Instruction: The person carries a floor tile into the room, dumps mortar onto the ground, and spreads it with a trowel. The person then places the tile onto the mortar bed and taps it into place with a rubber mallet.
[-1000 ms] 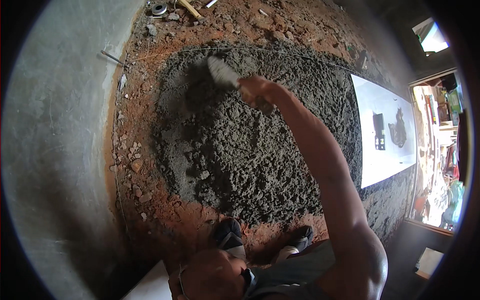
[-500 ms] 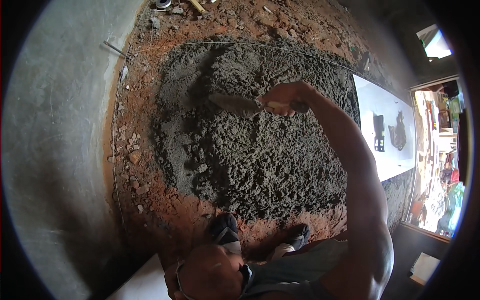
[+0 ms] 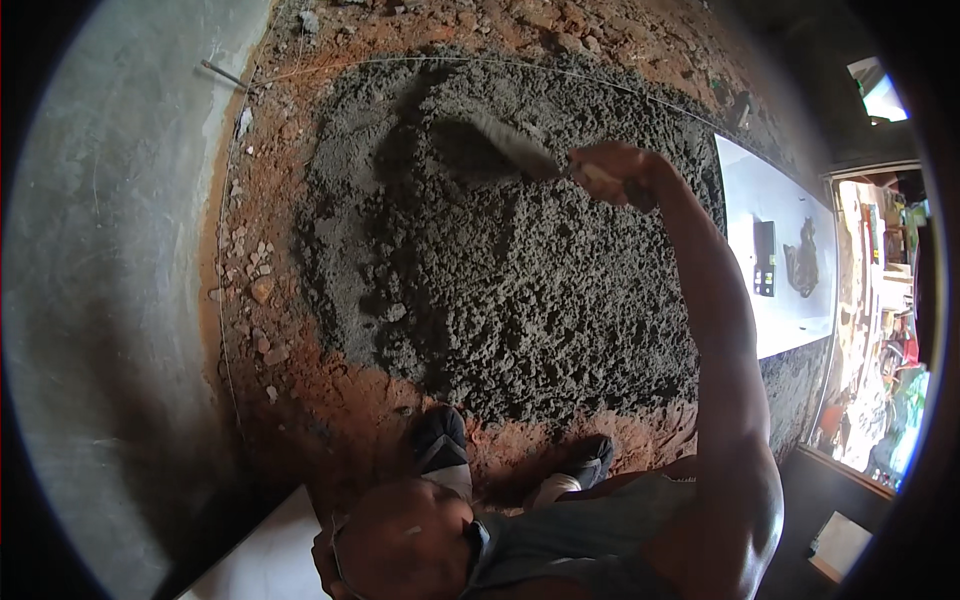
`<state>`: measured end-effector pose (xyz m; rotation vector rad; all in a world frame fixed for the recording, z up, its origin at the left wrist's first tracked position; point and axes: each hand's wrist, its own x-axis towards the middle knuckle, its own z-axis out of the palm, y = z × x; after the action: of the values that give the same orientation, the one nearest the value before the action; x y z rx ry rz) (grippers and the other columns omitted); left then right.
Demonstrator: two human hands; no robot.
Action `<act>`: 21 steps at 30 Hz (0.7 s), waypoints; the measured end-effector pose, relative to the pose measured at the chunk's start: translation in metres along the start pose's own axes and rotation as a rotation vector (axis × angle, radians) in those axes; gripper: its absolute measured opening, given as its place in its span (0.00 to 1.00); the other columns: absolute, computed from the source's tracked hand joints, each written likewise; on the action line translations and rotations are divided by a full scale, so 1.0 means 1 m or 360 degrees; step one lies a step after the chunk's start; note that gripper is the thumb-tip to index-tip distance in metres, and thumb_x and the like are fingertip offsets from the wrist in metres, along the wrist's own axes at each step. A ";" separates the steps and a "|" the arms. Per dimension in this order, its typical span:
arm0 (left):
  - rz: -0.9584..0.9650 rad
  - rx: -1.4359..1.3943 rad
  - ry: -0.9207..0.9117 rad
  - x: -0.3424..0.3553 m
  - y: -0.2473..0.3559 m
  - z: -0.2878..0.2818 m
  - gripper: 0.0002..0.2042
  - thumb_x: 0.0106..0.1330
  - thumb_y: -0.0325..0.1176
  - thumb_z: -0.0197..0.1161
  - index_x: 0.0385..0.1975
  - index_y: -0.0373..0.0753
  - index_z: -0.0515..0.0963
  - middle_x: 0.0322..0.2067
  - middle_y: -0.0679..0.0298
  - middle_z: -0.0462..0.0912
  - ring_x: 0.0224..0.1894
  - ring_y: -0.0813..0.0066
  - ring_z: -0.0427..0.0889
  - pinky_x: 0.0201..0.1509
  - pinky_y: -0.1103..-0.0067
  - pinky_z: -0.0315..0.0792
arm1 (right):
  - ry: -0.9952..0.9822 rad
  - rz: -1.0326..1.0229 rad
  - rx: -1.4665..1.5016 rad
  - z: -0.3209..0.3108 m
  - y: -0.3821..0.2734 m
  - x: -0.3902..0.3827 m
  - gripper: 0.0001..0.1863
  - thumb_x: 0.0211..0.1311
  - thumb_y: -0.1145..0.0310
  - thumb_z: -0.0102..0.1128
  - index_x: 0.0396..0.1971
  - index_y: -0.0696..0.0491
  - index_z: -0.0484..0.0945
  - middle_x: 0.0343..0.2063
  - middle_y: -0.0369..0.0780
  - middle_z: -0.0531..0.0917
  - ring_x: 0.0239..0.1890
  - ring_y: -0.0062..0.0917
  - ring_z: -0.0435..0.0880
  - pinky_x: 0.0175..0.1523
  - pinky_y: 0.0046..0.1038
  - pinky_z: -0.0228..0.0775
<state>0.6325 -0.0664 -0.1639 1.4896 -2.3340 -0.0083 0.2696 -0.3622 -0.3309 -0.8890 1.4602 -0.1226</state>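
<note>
right grip [image 3: 610, 172] closed around a trowel [image 3: 505, 148] handle over wet mortar [image 3: 500, 290].
handle hidden in the fist; arm stretched toward twelve o'clock; left hand out of sight.

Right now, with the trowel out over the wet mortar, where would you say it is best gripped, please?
By the handle at its right end, where the right hand already wraps it. The trowel has its flat blade pointing left over the mortar bed, so coming from the right probably keeps fingers off blade and mortar.

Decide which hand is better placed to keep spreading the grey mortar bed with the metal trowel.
Right: the right hand grips the metal trowel, its blade on the grey mortar bed. The left hand is out of view.
</note>
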 end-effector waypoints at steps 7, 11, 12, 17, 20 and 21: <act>-0.1809 -0.1683 0.0162 -0.115 0.023 0.017 0.31 0.64 0.53 0.53 0.53 0.28 0.61 0.47 0.43 0.73 0.48 0.57 0.79 0.50 0.65 0.76 | -0.0348 0.0267 -0.0178 0.052 -0.008 0.001 0.22 0.72 0.48 0.46 0.29 0.51 0.75 0.12 0.29 0.70 0.10 0.12 0.65 0.12 0.17 0.61; -0.2401 -0.2299 0.0503 -0.136 0.033 0.010 0.42 0.64 0.58 0.54 0.64 0.25 0.55 0.54 0.39 0.71 0.53 0.53 0.78 0.54 0.63 0.76 | -0.0398 0.0168 -0.0296 0.066 -0.009 -0.007 0.21 0.73 0.50 0.46 0.33 0.53 0.76 0.17 0.32 0.75 0.14 0.13 0.70 0.15 0.19 0.68; -0.2343 -0.2502 0.0462 -0.120 0.031 0.000 0.42 0.63 0.59 0.54 0.64 0.25 0.55 0.55 0.38 0.70 0.54 0.52 0.77 0.55 0.63 0.75 | -0.0207 -0.0405 -0.1095 0.057 -0.003 0.001 0.21 0.74 0.51 0.45 0.32 0.53 0.76 0.18 0.34 0.76 0.14 0.13 0.71 0.15 0.18 0.68; -0.2108 -0.3277 0.0270 -0.052 0.018 -0.041 0.45 0.60 0.63 0.53 0.64 0.25 0.55 0.59 0.37 0.66 0.58 0.50 0.74 0.59 0.62 0.73 | -0.0068 -0.0175 -0.0074 0.018 -0.026 0.036 0.20 0.74 0.53 0.45 0.34 0.56 0.75 0.18 0.34 0.76 0.13 0.13 0.71 0.14 0.16 0.67; -0.2351 -0.3790 0.0477 -0.061 0.013 -0.034 0.46 0.58 0.63 0.56 0.64 0.26 0.55 0.57 0.41 0.68 0.54 0.53 0.76 0.54 0.63 0.75 | -0.0321 -0.0134 -0.0455 0.060 -0.015 0.032 0.21 0.74 0.50 0.44 0.32 0.52 0.75 0.16 0.32 0.74 0.13 0.13 0.69 0.13 0.18 0.64; -0.2421 -0.3968 0.0561 -0.064 0.013 -0.029 0.46 0.58 0.63 0.57 0.63 0.26 0.55 0.56 0.42 0.69 0.53 0.55 0.76 0.52 0.63 0.76 | -0.0333 -0.0123 -0.0455 0.070 -0.004 0.022 0.21 0.74 0.50 0.44 0.32 0.52 0.75 0.16 0.32 0.74 0.13 0.13 0.69 0.13 0.18 0.64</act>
<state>0.6539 0.0009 -0.1535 0.7611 0.5038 -1.7223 0.3371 -0.3464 -0.3557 -1.1550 1.2661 0.1225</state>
